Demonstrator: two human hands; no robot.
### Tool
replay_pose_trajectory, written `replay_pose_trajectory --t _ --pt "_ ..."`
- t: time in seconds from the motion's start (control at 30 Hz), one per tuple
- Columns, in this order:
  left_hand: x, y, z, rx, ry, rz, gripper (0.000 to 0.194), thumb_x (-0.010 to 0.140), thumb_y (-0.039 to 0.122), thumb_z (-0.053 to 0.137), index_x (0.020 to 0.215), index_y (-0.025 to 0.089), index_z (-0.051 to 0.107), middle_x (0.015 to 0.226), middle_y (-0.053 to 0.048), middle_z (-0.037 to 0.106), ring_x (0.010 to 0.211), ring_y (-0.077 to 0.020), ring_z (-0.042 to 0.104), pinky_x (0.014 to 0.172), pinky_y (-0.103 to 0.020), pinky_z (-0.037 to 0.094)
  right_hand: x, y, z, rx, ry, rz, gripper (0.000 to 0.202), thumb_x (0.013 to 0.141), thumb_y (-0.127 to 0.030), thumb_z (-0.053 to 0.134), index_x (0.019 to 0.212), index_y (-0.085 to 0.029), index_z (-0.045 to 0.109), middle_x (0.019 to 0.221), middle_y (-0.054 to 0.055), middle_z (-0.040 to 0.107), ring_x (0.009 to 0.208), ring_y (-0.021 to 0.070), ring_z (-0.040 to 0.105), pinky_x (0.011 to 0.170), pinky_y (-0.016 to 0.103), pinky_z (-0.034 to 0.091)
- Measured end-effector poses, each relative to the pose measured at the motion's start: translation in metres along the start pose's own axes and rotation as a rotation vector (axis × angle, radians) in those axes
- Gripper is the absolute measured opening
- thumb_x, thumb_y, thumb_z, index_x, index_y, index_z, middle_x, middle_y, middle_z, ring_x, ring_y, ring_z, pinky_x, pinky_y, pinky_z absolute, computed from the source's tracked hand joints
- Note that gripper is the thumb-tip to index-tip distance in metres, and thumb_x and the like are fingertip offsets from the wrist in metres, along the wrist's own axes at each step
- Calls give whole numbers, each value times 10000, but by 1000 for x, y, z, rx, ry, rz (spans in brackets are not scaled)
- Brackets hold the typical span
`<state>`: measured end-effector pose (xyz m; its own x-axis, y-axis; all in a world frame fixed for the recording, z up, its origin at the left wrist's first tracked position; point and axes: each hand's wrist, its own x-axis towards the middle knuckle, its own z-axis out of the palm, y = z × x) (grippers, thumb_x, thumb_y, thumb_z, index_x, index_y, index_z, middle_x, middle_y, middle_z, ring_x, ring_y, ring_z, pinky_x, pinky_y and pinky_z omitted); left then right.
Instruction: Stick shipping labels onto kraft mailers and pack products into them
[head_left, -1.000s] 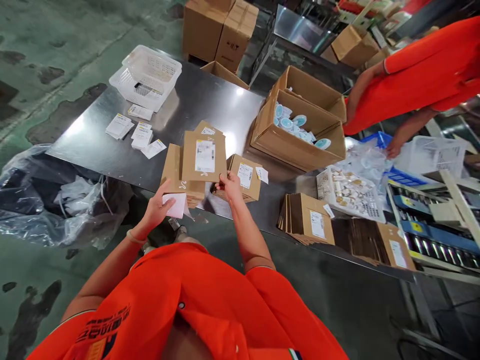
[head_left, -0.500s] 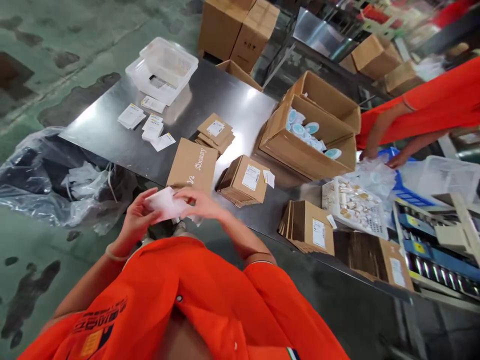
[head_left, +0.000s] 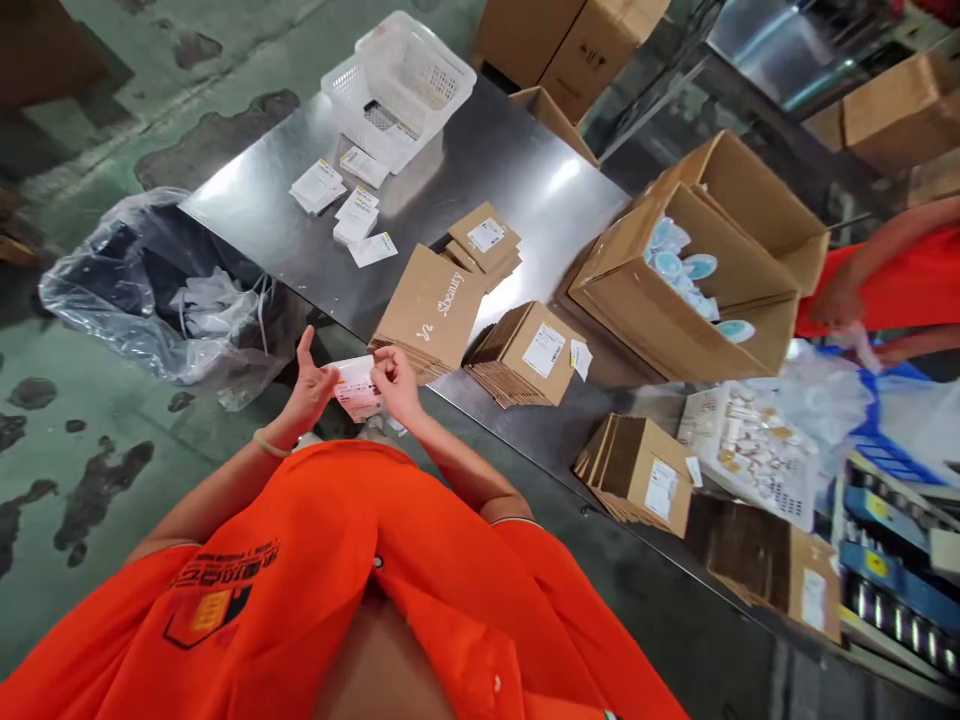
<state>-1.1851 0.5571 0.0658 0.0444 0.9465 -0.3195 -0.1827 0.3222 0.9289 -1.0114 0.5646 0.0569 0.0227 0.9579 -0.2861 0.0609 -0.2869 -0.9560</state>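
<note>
packing workshop: steel table (head_left: 420, 215), cartons (head_left: 645, 310), roller conveyor (head_left: 881, 567)

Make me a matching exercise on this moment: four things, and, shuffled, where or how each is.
1. Left hand
2. Right hand
3. Nearer open carton
4. Clear plastic bag

A. Holds blue-and-white round things
B. Pinches the pink-and-white papers at their right edge
C. Beside the table, white stuff inside
D. One finger sticking out, away from the papers

Pairs: 1-D; 2-B; 3-A; 4-C
</note>
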Motion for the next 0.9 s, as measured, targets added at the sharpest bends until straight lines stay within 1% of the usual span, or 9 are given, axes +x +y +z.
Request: replay_pose_trajectory --t 0.03,0.1,0.2,0.33,0.47,0.6,0.7,0.8,0.9 --pt "-2 0 1 -23 -24 21 1098 613 628 1061 1553 240 647 1016 -46 833 865 -223 787 853 -356 656 -1 0 -2 8 3 -19 226 845 -212 704 1051 -264 627 650 -110 499 614 139 482 635 247 429" --pt "-3 -2 3 -4 -58 25 994 473 526 1103 1343 172 780 1036 -81 840 911 -250 784 869 -367 653 -3 -3 -7 -2 -30 -69 165 877 -256 713 1030 -259 653 644 -101 503 606 137 474 628 255 418" --pt "2 -3 6 112 -54 -12 701 492 478 1066 1064 126 863 966 -102 845 886 -274 780 857 -392 651 -5 -8 -20 -81 -99 -115 141 873 -326 789 978 -240 749 651 -73 536 630 144 500 634 273 414" --pt "7 -2 17 241 -72 14 564 547 459 1022 998 146 895 980 -114 868 900 -295 798 881 -414 657 -10 -5 -33 -208 -63 -163 178 793 -323 901 929 -228 838 693 -28 646 697 175 590 677 300 478" --pt "8 -1 28 311 -93 23 542 567 446 998 1006 142 908 972 -122 872 900 -309 809 891 -420 661 -31 4 -40 -290 60 -284 82 887 -313 831 837 -249 837 821 38 768 769 216 682 766 357 570" --pt "9 -5 31 253 -268 -149 561 497 446 1036 939 127 902 932 -125 872 877 -330 815 850 -422 665 -34 -16 -65 -379 134 -448 149 955 -298 758 822 -250 808 1073 75 810 1004 253 747 907 406 628" --pt "8 -11 35 194 -406 -317 567 466 452 1060 908 133 904 990 -134 885 936 -362 828 879 -445 669 10 -50 -104 -399 295 -508 137 940 -297 778 825 -223 762 1126 77 768 1070 251 719 920 406 623" --pt "11 -15 47 144 -354 -383 623 442 466 1075 933 122 904 1020 -156 885 961 -384 832 876 -463 669 85 -75 -140 -424 416 -464 180 882 -277 825 773 -213 697 1033 51 712 1046 247 681 1004 446 596" --pt "20 -21 60 122 -279 -338 641 420 482 1082 921 126 899 1034 -169 884 996 -392 831 893 -462 662 150 -79 -160 -470 395 -398 210 879 -303 828 763 -212 679 990 39 685 1027 247 649 1067 489 571"
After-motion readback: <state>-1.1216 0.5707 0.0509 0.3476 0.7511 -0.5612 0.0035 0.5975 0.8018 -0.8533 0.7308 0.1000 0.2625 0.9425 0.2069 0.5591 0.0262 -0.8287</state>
